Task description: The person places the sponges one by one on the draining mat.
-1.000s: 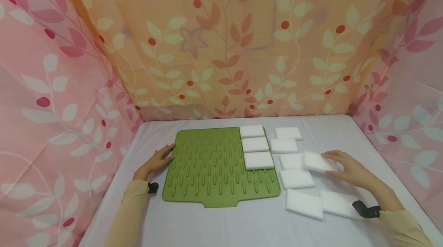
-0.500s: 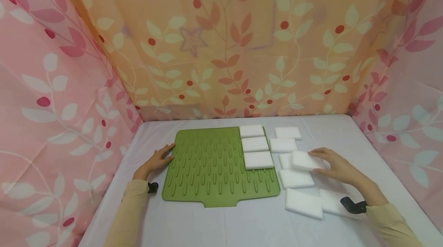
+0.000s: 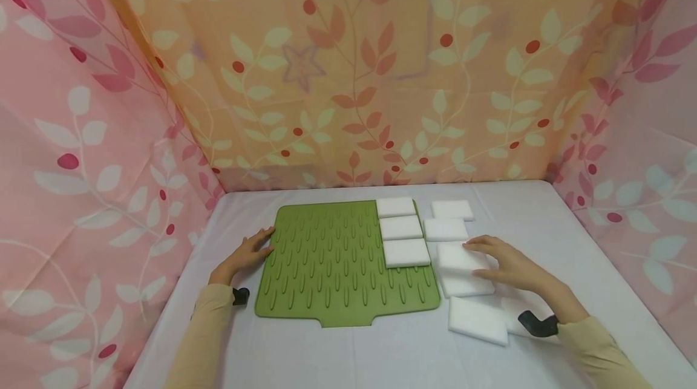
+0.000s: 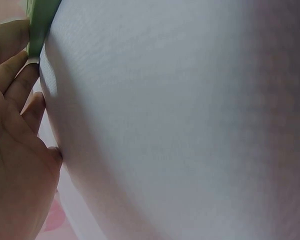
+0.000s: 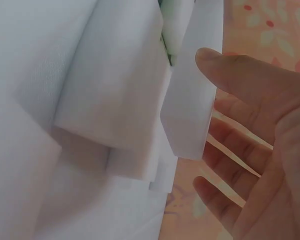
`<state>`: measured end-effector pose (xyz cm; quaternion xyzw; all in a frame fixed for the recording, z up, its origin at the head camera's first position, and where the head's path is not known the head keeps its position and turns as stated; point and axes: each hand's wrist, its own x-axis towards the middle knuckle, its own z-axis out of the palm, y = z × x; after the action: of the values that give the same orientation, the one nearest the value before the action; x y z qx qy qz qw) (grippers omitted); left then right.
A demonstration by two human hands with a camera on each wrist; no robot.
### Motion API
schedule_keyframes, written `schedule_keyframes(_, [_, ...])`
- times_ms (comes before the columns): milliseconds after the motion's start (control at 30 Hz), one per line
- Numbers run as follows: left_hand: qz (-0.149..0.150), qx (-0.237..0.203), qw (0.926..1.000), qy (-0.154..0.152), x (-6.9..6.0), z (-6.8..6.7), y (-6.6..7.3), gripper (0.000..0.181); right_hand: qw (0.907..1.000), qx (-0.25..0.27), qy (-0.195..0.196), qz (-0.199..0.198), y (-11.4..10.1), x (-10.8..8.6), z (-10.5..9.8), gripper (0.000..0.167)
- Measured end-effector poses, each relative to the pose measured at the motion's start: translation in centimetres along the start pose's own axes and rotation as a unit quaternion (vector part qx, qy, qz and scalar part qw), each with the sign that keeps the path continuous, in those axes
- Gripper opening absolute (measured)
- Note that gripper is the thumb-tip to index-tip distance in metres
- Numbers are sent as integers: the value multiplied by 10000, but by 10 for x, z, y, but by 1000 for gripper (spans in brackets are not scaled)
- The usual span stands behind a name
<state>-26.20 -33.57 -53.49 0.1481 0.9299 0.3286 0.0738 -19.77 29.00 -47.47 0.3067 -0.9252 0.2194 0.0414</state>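
Leftward a white block (image 3: 457,256) has been carried, pinched by the right hand (image 3: 507,265); three blocks (image 3: 402,227) are laid on the green mat (image 3: 327,262), touched by the left hand (image 3: 245,261), fingers (image 4: 24,86) extended; several blocks (image 3: 478,320) remain.

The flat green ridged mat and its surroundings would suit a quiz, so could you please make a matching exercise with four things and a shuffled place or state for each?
Things:
1. left hand
2. right hand
3. flat green ridged mat
4. orange leaf-patterned backdrop

Places or states:
A. upright behind the white-covered table
B. holding a white rectangular foam-like block
C. bearing three similar blocks along its right side
D. touching the mat's left edge

Pairs: 1-D, 2-B, 3-C, 4-A
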Motion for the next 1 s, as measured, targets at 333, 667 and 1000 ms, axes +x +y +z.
schedule_keyframes(333, [-7, -48, 10000, -27, 0, -1, 1, 61, 9992, 133, -44, -375, -13, 11, 10, 54])
schedule_keyframes(667, [-48, -106, 9999, -37, -1, -2, 4, 61, 9977, 100, -172, -642, -31, 22, 21, 54])
schedule_keyframes(1000, [-39, -49, 10000, -47, -1, -2, 5, 62, 9958, 115, -377, -828, -43, 28, 35, 53])
